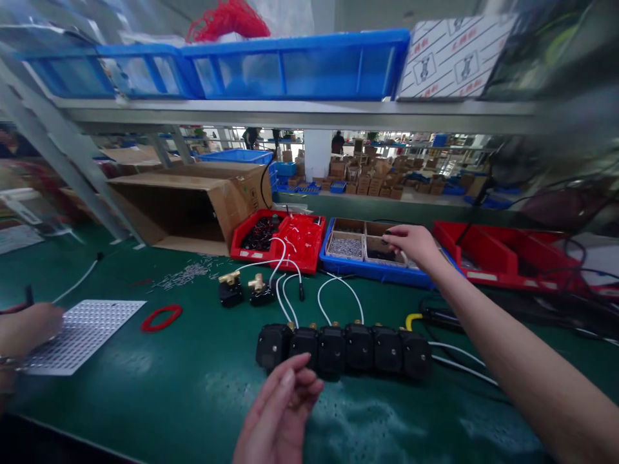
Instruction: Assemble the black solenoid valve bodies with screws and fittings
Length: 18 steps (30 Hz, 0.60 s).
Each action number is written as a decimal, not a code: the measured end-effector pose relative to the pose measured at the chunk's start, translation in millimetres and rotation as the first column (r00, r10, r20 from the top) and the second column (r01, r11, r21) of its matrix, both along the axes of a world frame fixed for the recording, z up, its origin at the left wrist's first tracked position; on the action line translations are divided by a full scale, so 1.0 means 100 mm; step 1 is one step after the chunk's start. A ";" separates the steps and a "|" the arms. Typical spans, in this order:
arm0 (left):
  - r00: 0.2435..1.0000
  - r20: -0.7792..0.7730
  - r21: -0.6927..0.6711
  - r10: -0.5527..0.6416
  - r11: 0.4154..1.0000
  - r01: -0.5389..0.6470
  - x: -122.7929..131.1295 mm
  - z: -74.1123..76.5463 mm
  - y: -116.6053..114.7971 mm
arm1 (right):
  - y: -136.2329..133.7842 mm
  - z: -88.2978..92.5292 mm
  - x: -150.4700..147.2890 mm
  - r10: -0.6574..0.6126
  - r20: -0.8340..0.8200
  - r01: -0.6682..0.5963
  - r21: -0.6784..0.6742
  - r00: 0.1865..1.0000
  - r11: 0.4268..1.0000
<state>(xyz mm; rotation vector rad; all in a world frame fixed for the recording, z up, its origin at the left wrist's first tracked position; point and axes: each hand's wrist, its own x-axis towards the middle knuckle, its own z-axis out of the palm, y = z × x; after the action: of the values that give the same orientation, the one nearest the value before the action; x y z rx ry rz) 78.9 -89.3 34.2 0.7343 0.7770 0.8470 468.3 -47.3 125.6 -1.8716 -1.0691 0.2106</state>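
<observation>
My right hand point(411, 243) is over the blue tray point(382, 276), with its fingertips pinched together on a small dark part point(385, 236). Small black pieces point(383, 254) lie in the compartment below it. In front of me, my left hand point(285, 409) is palm up with loosely curled fingers and nothing visible in it. Just beyond its fingertips stands a row of several black box-shaped units point(358, 348) with brass fittings and white cables point(360, 299). Two similar units with brass valve bodies point(256, 287) sit farther back.
Red bins point(302, 241) stand left of the tray, with more red bins point(488, 258) on its right. A cardboard box point(193, 200) lies open at the back. At left, a co-worker's hand point(31, 328) is over a white perforated sheet point(89, 332). An overhead shelf point(300, 118) spans above.
</observation>
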 end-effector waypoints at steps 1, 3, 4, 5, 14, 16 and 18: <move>0.994 0.079 -0.070 -0.080 0.994 0.086 0.11 0.01 -0.05 | -0.18 0.06 -0.17 0.034 -0.006 -0.034 -0.022 0.999 0.999; 0.940 0.261 -0.189 -0.219 0.943 0.272 0.35 0.02 -0.14 | -0.60 0.10 -0.61 0.123 -0.012 -0.124 -0.060 0.992 0.990; 0.900 0.343 -0.226 -0.268 0.907 0.356 0.46 0.02 -0.19 | -0.82 0.08 -0.85 0.186 -0.022 -0.187 -0.079 0.982 0.979; 0.863 0.408 -0.253 -0.298 0.872 0.420 0.56 0.02 -0.23 | -1.02 0.02 -1.11 0.291 -0.035 -0.293 -0.088 0.956 0.952; 0.927 0.250 -0.503 -0.281 0.780 0.372 0.88 -0.21 -0.46 | -1.79 -0.69 -2.02 0.441 0.199 -0.339 -0.400 0.875 0.852; 0.930 0.227 -0.471 -0.289 0.803 0.365 0.89 -0.23 -0.48 | -1.86 -0.67 -1.98 0.442 0.220 -0.342 -0.376 0.870 0.861; 0.925 0.216 -0.470 -0.314 0.796 0.380 0.90 -0.25 -0.50 | -1.91 -0.64 -1.96 0.374 0.206 -0.306 -0.300 0.904 0.904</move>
<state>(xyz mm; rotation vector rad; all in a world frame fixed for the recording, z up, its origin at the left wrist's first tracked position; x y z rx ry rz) 168.4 -139.4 9.4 0.3277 0.6792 0.3196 272.6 -238.3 61.8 -1.9671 -1.6231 0.3304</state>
